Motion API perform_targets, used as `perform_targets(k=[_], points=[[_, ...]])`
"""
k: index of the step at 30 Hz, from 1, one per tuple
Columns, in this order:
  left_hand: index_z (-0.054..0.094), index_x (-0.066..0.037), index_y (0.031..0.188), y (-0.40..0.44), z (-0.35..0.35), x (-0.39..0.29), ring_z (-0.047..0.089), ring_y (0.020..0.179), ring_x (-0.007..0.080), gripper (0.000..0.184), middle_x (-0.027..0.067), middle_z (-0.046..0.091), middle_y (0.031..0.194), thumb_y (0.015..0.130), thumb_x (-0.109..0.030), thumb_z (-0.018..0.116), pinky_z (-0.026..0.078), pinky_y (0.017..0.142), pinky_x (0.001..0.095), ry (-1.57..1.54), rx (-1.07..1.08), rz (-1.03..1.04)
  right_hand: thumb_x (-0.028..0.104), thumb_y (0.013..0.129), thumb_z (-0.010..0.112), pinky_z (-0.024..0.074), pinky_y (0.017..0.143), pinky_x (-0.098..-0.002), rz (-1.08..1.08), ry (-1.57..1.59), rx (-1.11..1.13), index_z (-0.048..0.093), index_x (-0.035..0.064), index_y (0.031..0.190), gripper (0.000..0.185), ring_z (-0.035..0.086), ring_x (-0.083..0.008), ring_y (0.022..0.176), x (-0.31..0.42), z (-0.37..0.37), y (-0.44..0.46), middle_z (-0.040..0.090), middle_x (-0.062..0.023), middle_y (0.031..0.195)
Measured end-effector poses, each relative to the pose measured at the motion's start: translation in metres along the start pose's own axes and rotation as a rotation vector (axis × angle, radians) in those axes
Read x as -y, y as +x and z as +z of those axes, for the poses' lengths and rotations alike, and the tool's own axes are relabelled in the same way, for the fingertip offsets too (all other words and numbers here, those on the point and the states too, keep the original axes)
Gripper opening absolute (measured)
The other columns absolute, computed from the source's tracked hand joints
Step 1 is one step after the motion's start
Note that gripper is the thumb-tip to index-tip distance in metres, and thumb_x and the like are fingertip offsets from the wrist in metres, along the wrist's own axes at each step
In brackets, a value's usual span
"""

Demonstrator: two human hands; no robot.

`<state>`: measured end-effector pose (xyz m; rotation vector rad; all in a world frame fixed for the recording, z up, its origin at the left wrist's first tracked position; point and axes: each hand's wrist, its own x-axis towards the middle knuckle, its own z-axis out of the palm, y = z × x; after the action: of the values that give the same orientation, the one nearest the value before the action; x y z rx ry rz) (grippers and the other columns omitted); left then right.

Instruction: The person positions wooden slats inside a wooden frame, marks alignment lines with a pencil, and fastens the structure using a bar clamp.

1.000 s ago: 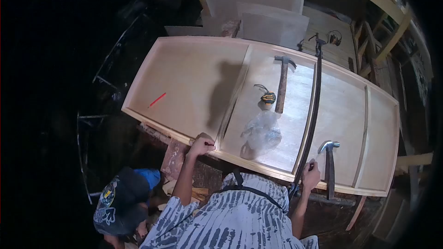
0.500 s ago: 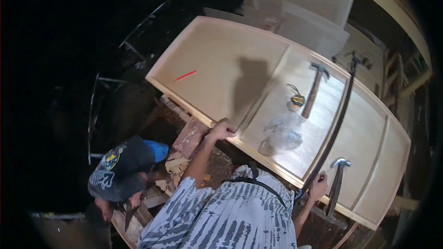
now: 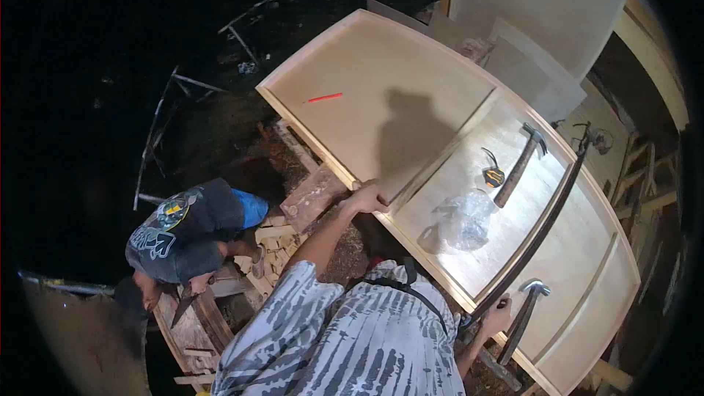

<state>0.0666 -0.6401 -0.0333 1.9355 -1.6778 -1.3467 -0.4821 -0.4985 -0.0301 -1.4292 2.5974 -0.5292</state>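
My left hand [image 3: 368, 196] is closed on the near edge of a shallow wooden panel frame [image 3: 433, 249], where a crosspiece [image 3: 447, 148] meets it; anything small in its fingers is hidden. My right hand [image 3: 498, 317] is closed at the same edge, beside the lower end of a long dark bar clamp [image 3: 541, 238]; what it holds is too small to tell. Right of it, a hammer [image 3: 522, 320] lies over the edge. Inside the frame are a second hammer [image 3: 519, 169], a tape measure [image 3: 493, 176], a clear plastic bag [image 3: 463, 221] and a red pencil [image 3: 325, 97].
At the lower left another person [image 3: 187, 231] in a dark shirt bends over boards, holding a saw [image 3: 183, 309]. Wood offcuts [image 3: 275, 246] lie between us. Large sheets [image 3: 539, 7] stand behind the frame, and timber framing [image 3: 653, 51] rises at the right.
The view has swung left and tilted, so the frame appears more slanted and the other person shows more fully. Both my hands stay at the near edge.
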Motion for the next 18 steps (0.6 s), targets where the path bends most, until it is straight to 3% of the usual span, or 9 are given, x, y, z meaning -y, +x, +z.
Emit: perform_targets(k=[4,6,10,12,13,15,16,18], points=[[0.082,-0.005,0.101,-0.007,-0.004,-0.006,0.075,0.084,0.0202,0.036,0.0122,0.080,0.088,0.073,-0.025,0.092,0.057,0.079,0.0367,0.032,0.000,-0.018,0.051,0.106,0.056,0.0535,0.068,-0.0492,0.069,-0.016,0.025,0.068,0.0073,0.097,0.046,0.073,-0.0389,0.075,0.009,-0.005,0.002,0.074,-0.0187,0.079],[0.082,-0.005,0.095,-0.004,-0.001,-0.002,0.074,0.081,0.0221,0.031,0.0108,0.079,0.085,0.072,-0.024,0.092,0.057,0.078,0.0371,0.067,-0.056,0.066,0.040,0.101,0.063,0.0559,0.082,-0.0512,0.215,0.032,0.188,0.072,0.0114,0.113,0.033,0.074,-0.0429,0.093,0.025,-0.021,0.003,0.077,-0.0195,0.098],[0.081,-0.005,0.092,-0.005,0.004,-0.001,0.073,0.072,0.0205,0.028,0.0103,0.078,0.081,0.072,-0.023,0.091,0.057,0.075,0.0374,0.061,-0.043,0.128,0.043,0.102,0.060,0.0558,0.080,-0.0505,0.175,0.043,0.136,0.072,0.0100,0.111,0.036,0.074,-0.0424,0.092,0.012,-0.011,0.000,0.077,-0.0193,0.098],[0.081,-0.007,0.095,-0.004,0.012,0.002,0.074,0.092,0.0254,0.030,0.0126,0.079,0.092,0.075,-0.027,0.089,0.054,0.089,0.0423,0.150,-0.072,0.009,0.031,0.101,0.064,0.0553,0.072,-0.0495,0.160,0.026,0.061,0.069,0.0074,0.099,0.025,0.074,-0.0397,0.082,0.014,-0.009,0.000,0.076,-0.0181,0.086],[0.081,-0.007,0.095,-0.014,0.010,-0.021,0.074,0.092,0.0254,0.030,0.0126,0.079,0.092,0.075,-0.027,0.089,0.054,0.089,0.0423,0.154,-0.067,0.023,0.031,0.101,0.064,0.0553,0.072,-0.0495,0.170,0.028,0.049,0.069,0.0074,0.099,0.025,0.074,-0.0397,0.082,0.018,-0.010,0.000,0.076,-0.0181,0.086],[0.078,-0.004,0.106,-0.047,0.004,-0.090,0.062,0.124,0.0355,0.043,0.0202,0.073,0.122,0.076,-0.034,0.087,0.043,0.108,0.0520,0.561,-0.172,-0.021,0.032,0.100,0.064,0.0553,0.072,-0.0502,0.164,0.023,0.083,0.069,0.0078,0.100,0.025,0.074,-0.0402,0.082,0.026,-0.019,-0.001,0.076,-0.0178,0.085],[0.078,-0.004,0.106,-0.043,0.022,-0.081,0.062,0.124,0.0355,0.043,0.0202,0.073,0.122,0.076,-0.034,0.087,0.043,0.108,0.0520,0.563,-0.162,0.003,0.033,0.101,0.064,0.0548,0.071,-0.0515,0.171,0.031,0.084,0.069,0.0083,0.100,0.026,0.074,-0.0412,0.082,0.025,-0.019,-0.002,0.076,-0.0181,0.085],[0.073,0.001,0.117,-0.033,0.062,-0.051,0.039,0.144,0.0447,0.057,0.0270,0.055,0.147,0.076,-0.037,0.084,0.031,0.116,0.0615,0.536,-0.480,0.026,0.037,0.102,0.062,0.0544,0.071,-0.0522,0.171,0.038,0.075,0.070,0.0083,0.098,0.030,0.073,-0.0418,0.082,0.031,-0.024,-0.002,0.075,-0.0187,0.084]])
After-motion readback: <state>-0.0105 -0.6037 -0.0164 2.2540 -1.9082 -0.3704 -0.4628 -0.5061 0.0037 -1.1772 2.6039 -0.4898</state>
